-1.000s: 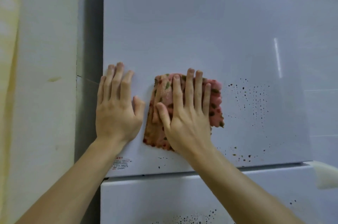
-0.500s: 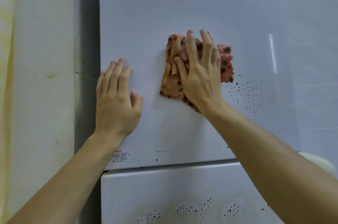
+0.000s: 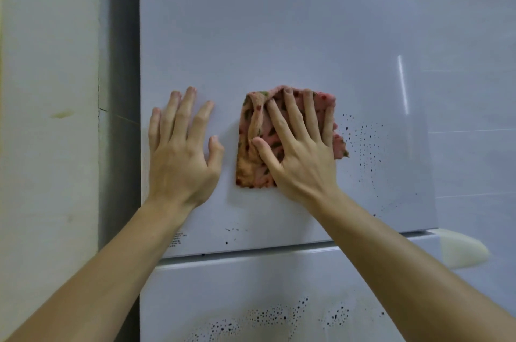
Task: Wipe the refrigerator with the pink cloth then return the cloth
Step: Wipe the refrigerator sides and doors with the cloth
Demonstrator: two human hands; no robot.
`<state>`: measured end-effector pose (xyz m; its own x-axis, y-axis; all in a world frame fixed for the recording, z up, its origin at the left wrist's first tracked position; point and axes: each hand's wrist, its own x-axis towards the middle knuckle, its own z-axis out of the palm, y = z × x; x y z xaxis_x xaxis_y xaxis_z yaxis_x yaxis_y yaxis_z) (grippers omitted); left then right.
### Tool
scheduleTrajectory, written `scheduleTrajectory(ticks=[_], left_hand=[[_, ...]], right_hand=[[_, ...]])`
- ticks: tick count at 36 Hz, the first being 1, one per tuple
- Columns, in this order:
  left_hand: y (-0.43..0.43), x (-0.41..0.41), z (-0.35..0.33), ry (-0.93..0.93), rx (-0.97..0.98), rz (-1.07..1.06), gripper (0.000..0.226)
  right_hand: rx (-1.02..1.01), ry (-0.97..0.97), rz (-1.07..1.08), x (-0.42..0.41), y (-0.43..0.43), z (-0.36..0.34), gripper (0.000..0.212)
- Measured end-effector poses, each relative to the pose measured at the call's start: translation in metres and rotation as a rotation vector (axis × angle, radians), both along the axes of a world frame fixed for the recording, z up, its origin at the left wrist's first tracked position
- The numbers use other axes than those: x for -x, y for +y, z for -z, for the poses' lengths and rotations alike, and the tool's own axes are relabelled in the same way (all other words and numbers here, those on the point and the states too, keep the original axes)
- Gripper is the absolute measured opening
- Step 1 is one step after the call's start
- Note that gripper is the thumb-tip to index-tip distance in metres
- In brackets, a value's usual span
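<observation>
Pressing the pink cloth [image 3: 258, 146] flat on the refrigerator [image 3: 279, 34], the right hand [image 3: 301, 154] has straight fingers; the left hand [image 3: 181, 157] lies flat beside it.

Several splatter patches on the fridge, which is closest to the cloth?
The speckle patch on the upper door, just right of the pink cloth under the right hand. The other patches sit on the lower door.

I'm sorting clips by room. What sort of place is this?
Probably a home kitchen: a white two-door refrigerator, a tiled wall to its right, and the right hand pressing a pink cloth on the speckled door.
</observation>
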<state>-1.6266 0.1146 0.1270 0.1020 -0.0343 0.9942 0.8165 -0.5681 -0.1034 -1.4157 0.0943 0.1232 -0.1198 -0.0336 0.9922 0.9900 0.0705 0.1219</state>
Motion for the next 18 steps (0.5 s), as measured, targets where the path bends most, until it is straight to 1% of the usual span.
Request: scheduleTrajectory(ticks=[6, 9, 14, 18], left_hand=[[-0.003, -0.009, -0.008, 0.010, 0.001, -0.012, 0.060], [-0.002, -0.011, -0.008, 0.006, 0.007, -0.017, 0.060], [0.003, -0.008, -0.004, 0.011, -0.002, -0.012, 0.060], [0.003, -0.010, -0.005, 0.008, -0.001, -0.012, 0.059]], right_hand=[[-0.006, 0.037, -0.003, -0.013, -0.002, -0.050, 0.073], [0.007, 0.044, -0.031, -0.018, -0.004, -0.061, 0.069], [-0.039, 0.009, -0.097, -0.026, -0.001, -0.038, 0.053], [-0.021, 0.028, -0.120, -0.036, 0.000, -0.011, 0.051]])
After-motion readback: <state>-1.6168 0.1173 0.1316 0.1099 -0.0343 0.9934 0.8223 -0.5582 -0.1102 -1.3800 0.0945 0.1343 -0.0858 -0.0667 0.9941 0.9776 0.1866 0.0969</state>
